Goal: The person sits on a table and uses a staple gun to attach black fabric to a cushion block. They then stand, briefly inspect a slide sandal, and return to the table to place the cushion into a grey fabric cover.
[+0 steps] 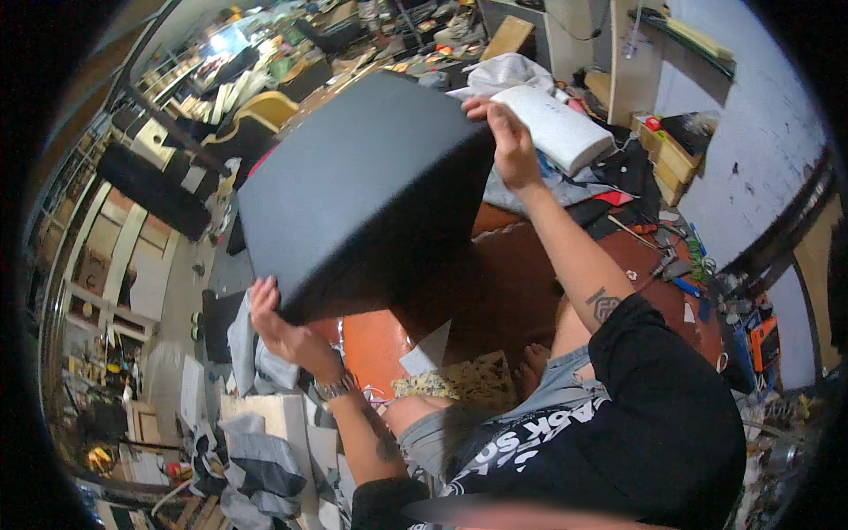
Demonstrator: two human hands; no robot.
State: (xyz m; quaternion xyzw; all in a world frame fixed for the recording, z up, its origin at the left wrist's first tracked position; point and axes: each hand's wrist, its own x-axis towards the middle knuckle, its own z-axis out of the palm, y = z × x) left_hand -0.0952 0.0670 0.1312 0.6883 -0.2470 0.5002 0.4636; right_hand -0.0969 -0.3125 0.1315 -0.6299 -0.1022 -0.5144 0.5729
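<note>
A large black upholstered block (362,168), smooth and matte on top with a dark side facing me, is held up tilted in front of my body. My left hand (287,331) grips its near left corner, fingers on the edge. At the far right corner my right hand (512,146) holds on, with fingertips over the rim and the thumb side toward me. The underside of the block is hidden. Below it lies a reddish-brown sheet (371,340) on the floor, and a speckled foam piece (459,384) rests by my feet.
A white padded roll (556,128) lies on cloth beyond my right hand. Further right stand a wooden box (667,159) and scattered tools (685,274). Grey fabric (261,468) and pale boards (269,424) are at lower left. Clutter fills the far side.
</note>
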